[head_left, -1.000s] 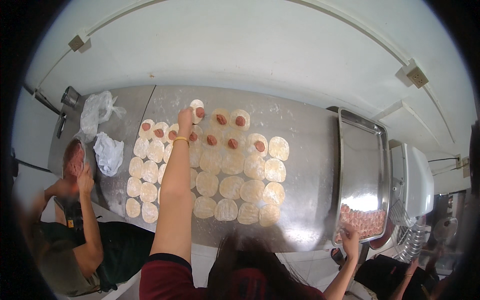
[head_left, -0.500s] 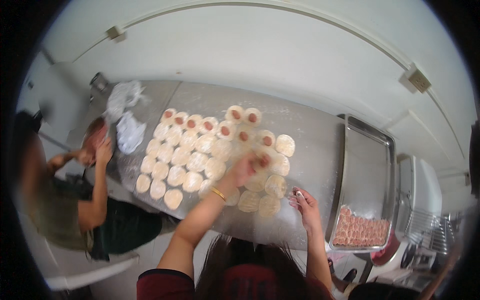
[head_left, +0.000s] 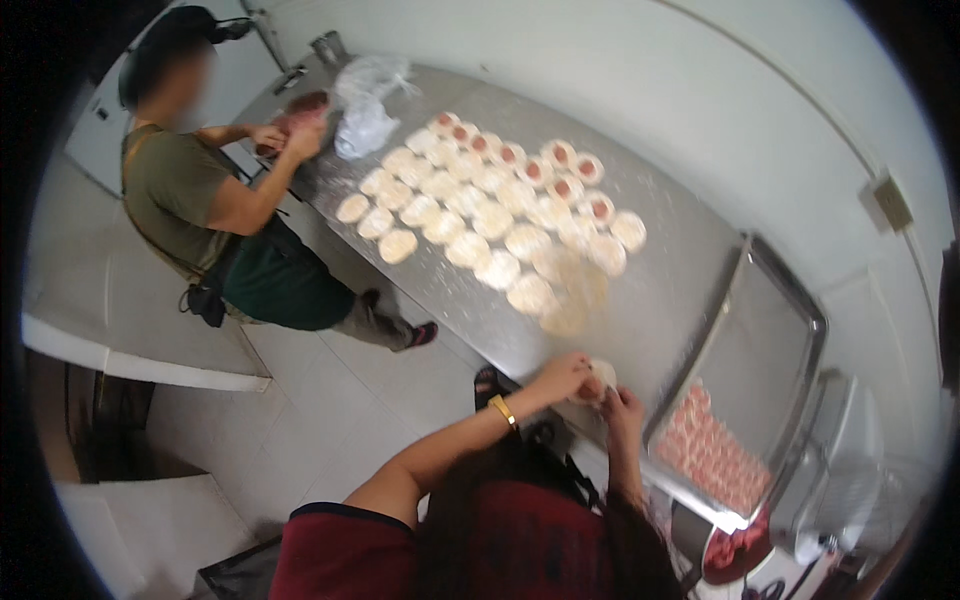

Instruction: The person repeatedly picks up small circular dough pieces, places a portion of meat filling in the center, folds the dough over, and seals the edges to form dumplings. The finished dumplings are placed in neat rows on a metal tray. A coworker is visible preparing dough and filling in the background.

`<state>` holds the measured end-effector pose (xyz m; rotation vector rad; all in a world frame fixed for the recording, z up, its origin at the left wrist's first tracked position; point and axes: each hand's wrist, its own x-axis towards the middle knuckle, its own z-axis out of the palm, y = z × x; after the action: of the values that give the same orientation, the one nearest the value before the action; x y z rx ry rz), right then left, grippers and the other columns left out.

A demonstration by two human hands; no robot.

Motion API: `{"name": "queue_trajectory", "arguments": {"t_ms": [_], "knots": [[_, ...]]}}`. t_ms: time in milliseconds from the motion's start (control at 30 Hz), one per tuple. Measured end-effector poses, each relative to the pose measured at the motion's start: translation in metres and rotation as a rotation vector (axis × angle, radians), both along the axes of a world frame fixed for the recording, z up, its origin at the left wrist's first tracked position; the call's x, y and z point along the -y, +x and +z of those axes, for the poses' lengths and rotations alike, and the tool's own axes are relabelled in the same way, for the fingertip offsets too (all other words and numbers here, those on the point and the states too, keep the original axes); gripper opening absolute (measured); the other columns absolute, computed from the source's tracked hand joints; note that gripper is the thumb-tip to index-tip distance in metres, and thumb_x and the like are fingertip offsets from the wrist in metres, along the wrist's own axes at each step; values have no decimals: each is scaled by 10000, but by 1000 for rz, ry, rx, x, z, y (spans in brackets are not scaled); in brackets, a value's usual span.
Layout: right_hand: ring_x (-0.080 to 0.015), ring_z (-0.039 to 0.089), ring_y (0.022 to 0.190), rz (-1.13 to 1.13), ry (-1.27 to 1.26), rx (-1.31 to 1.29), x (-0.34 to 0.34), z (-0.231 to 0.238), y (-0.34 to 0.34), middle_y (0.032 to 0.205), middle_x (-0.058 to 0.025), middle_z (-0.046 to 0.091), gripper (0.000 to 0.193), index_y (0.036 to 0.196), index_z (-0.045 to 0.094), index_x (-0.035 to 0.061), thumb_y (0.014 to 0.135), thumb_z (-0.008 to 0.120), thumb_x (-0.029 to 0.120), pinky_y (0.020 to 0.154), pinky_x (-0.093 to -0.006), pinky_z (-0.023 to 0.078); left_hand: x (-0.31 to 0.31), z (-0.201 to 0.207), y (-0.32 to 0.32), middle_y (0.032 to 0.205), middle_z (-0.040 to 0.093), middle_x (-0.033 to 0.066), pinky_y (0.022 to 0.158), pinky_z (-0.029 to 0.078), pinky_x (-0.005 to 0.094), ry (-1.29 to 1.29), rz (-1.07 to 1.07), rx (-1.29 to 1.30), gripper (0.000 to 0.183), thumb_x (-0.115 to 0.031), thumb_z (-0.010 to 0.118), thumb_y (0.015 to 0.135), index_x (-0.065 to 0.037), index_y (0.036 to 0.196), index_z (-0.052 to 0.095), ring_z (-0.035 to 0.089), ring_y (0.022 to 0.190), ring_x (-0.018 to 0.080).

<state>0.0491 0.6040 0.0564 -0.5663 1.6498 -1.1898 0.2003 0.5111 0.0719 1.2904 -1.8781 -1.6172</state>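
Note:
Close to the table's front edge, my left hand (head_left: 566, 378), with a gold bracelet at its wrist, grips one side of a dough wrapper (head_left: 602, 370) with reddish meat filling on it. My right hand (head_left: 624, 408) pinches the wrapper's other side, partly hiding it. Beyond my hands, rows of flat, floured dough rounds (head_left: 491, 220) cover the steel table (head_left: 660, 320). The farthest ones carry an oval of meat filling (head_left: 599, 209). The rounds nearest my hands look blurred.
At right stands a metal tray (head_left: 770, 330) with rows of filled pieces (head_left: 710, 450) at its near end. On the left a co-worker (head_left: 185, 190) holds a bag of reddish meat (head_left: 298, 118). White plastic bags (head_left: 365, 125) lie at the table's far left, and a wall runs behind.
My left hand has come back from among the dough rounds toward my right hand, and both now hold a filled wrapper near the table's edge. The whole view has swung round to the left.

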Motion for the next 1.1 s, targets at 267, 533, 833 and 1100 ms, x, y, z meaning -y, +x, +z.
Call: {"name": "queue_trajectory", "arguments": {"t_ms": [267,533,833,1100], "knots": [[-129,617,722,19,12,20,-2,6,5,856,-73,626,190,995,602,-51,890,541,96,625,-245,508,-26,-8,9,933,647,185,733,513,341,-176,212,-19,262,-27,497,827,5,1077,570,646,863,268],[-148,609,872,63,-211,52,-12,13,18,976,-87,635,264,1086,593,-39,825,560,-21,793,-276,486,-33,0,17,1069,618,107,821,488,275,243,208,-329,313,64,468,834,47,1137,545,592,968,163],[-151,601,855,25,-190,84,-13,26,11,973,-90,625,214,1042,593,-28,835,611,24,751,-266,485,-39,6,19,984,591,29,789,476,244,366,192,-454,203,-3,545,872,2,1074,561,561,905,99],[-157,609,906,62,-345,75,-19,47,17,1005,-100,633,323,1113,542,-44,801,619,-13,780,-262,491,-48,13,12,913,558,9,764,476,242,298,277,-556,78,-17,571,873,-39,935,528,553,858,93]]}}
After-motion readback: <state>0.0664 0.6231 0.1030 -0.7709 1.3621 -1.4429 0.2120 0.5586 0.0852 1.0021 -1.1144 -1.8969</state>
